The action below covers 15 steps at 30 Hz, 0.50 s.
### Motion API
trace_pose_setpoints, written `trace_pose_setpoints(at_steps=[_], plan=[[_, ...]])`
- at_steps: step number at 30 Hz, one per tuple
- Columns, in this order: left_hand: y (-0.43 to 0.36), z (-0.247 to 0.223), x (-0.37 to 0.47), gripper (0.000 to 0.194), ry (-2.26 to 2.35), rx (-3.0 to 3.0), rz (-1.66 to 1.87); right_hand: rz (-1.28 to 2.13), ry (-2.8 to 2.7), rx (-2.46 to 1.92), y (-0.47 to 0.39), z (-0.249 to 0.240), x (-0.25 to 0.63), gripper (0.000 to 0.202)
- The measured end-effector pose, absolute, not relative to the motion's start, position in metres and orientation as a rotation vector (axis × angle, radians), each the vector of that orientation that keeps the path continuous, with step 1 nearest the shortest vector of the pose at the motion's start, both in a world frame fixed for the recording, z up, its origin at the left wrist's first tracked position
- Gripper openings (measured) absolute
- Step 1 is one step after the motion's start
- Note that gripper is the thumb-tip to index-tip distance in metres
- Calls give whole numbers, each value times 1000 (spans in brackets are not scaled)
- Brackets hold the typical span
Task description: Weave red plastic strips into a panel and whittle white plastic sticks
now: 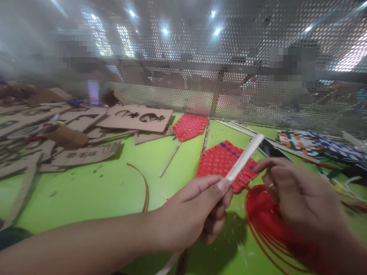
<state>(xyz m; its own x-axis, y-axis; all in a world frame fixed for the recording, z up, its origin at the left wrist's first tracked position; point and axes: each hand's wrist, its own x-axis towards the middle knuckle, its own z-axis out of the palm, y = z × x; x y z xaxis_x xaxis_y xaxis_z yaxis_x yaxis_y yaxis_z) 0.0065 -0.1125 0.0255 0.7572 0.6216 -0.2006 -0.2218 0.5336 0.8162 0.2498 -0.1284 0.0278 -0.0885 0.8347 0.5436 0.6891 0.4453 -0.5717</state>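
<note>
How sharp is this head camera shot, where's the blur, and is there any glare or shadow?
Head view: the right hand is motion-smeared, the left hand holding the pale stick is sharper. Ceiling lights flare behind the perforated screen. The left hand casts a soft shadow on the green table. Edges bend, wide-angle.

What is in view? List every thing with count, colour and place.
Pale strip: one, whitish, pinched in the left hand.
Woven mats: two red, one mid-table, one farther back.
Red strip coil: one, under the right hand.
Multicoloured weaves: several, right edge.
Cardboard cut-outs: many, brown, left side.
Loose stick: one, pale, on the green table.
Mesh screen: one, grey, behind the table.
Left hand: grip shut on the pale strip.
Right hand: blurred, fingers near the strip.
</note>
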Motion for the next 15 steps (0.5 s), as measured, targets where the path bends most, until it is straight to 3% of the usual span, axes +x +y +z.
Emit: trace_pose_setpoints(at_steps=[8, 15], plan=[[-115, 24, 10, 36, 605, 904, 523, 537, -2072, -1245, -139, 6, 222, 29], [-113, 22, 8, 38, 486, 906, 523, 376, -2133, -1218, -141, 7, 219, 27]])
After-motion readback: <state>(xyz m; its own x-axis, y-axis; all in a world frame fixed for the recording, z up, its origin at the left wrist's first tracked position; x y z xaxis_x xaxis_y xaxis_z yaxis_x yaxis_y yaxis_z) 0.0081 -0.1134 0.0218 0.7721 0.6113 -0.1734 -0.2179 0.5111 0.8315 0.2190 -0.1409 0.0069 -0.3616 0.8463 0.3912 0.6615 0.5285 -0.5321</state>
